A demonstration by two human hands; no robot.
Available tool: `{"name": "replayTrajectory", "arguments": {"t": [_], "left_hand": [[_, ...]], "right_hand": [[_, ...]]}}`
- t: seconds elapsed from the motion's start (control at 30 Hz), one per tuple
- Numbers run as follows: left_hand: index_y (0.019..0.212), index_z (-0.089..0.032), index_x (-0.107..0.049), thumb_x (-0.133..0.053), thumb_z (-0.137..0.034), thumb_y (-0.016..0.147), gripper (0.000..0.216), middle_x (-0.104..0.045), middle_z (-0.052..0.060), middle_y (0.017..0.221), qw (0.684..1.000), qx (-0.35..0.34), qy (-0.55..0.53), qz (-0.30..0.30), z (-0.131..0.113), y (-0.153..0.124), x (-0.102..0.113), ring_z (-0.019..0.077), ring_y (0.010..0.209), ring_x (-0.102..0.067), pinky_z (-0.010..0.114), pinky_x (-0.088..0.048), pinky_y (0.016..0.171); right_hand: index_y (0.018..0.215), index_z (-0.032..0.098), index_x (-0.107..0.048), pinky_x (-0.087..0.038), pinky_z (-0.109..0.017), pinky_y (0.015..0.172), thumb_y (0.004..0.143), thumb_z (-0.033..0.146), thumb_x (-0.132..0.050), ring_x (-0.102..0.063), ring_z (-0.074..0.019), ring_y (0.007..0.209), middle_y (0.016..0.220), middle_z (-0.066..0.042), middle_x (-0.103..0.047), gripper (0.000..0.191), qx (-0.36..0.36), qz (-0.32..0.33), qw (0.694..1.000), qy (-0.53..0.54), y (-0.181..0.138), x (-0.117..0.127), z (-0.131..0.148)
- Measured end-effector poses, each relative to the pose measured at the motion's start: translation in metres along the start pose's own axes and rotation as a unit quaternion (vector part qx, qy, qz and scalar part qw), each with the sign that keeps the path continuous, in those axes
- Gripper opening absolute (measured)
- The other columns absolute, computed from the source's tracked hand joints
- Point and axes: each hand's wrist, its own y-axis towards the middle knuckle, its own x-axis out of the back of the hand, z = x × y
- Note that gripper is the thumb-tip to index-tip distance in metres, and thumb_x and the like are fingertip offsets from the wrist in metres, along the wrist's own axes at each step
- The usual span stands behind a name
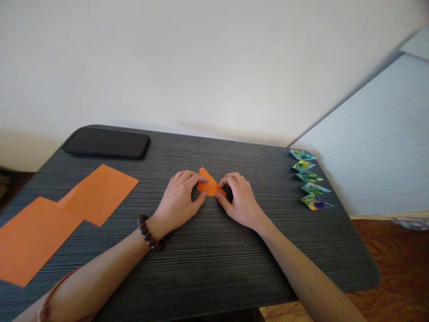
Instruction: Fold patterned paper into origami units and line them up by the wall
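A small folded piece of orange paper (210, 185) lies on the dark table in front of me, between my two hands. My left hand (181, 196) grips its left side, with the thumb at the near edge and the fingers on top. On its right corner, my right hand (239, 197) pinches the paper between thumb and forefinger. One pointed tip of the paper sticks up past my left fingers. My fingertips hide parts of its side edges.
Two flat orange sheets (100, 194) overlap at the table's left. A black phone (106, 142) lies at the back left. Several folded patterned paper pieces (309, 177) line the right edge. A wall rises behind the table (208, 268), and a pale panel (385, 138) stands at right.
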Motion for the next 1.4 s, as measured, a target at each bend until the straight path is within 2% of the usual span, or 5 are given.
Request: {"name": "replayTrajectory", "arguments": {"t": [0.53, 0.8, 0.93, 1.13, 1.4], "left_hand": [[0.105, -0.019, -0.057, -0.050, -0.016, 0.079, 0.027, -0.058, 0.005, 0.105, 1.000, -0.005, -0.009, 0.028, 0.0040, 0.0017, 0.0046, 0.0231, 0.103, -0.048, 0.043, -0.039, 0.093], [0.100, -0.018, -0.058, -0.054, -0.028, 0.081, 0.021, -0.058, 0.005, 0.099, 1.000, 0.008, 0.012, 0.004, -0.0005, -0.0005, -0.0005, 0.0231, 0.098, -0.049, 0.042, -0.040, 0.089], [0.099, -0.018, -0.058, -0.054, -0.026, 0.080, 0.021, -0.058, 0.005, 0.100, 1.000, 0.009, 0.016, 0.002, 0.0010, -0.0001, -0.0027, 0.0228, 0.098, -0.048, 0.042, -0.040, 0.089], [0.100, -0.019, -0.058, -0.054, -0.022, 0.079, 0.022, -0.057, 0.005, 0.100, 1.000, 0.003, 0.008, 0.007, 0.0031, 0.0011, -0.0016, 0.0231, 0.099, -0.048, 0.042, -0.040, 0.091], [0.107, -0.019, -0.055, -0.055, -0.027, 0.080, 0.028, -0.051, 0.007, 0.113, 1.000, -0.003, 0.018, 0.001, 0.0011, -0.0012, -0.0006, 0.0238, 0.106, -0.045, 0.042, -0.037, 0.094]], "right_hand": [[0.095, 0.023, -0.052, -0.039, -0.039, 0.080, 0.079, 0.017, -0.052, -0.050, -0.0220, 0.093, 0.100, -0.005, -0.054, 0.017, 0.003, 0.010, 1.000, 0.017, -0.0001, 0.0028, -0.0014], [0.095, 0.022, -0.052, -0.039, -0.038, 0.080, 0.078, 0.017, -0.053, -0.049, -0.0223, 0.094, 0.100, -0.005, -0.054, 0.017, 0.005, 0.002, 1.000, 0.005, -0.0007, 0.0000, -0.0012], [0.095, 0.022, -0.052, -0.039, -0.039, 0.081, 0.078, 0.020, -0.054, -0.049, -0.0221, 0.094, 0.100, -0.005, -0.054, 0.017, 0.005, 0.004, 1.000, 0.013, -0.0003, 0.0010, -0.0016], [0.097, 0.022, -0.051, -0.040, -0.038, 0.082, 0.075, 0.011, -0.051, -0.049, -0.0202, 0.097, 0.103, -0.005, -0.052, 0.024, 0.007, 0.024, 0.998, 0.061, 0.0013, 0.0061, -0.0076], [0.097, 0.022, -0.050, -0.039, -0.039, 0.083, 0.076, 0.012, -0.052, -0.049, -0.0203, 0.095, 0.101, -0.005, -0.053, 0.024, 0.013, 0.010, 0.999, 0.051, -0.0002, 0.0036, -0.0062]]}}
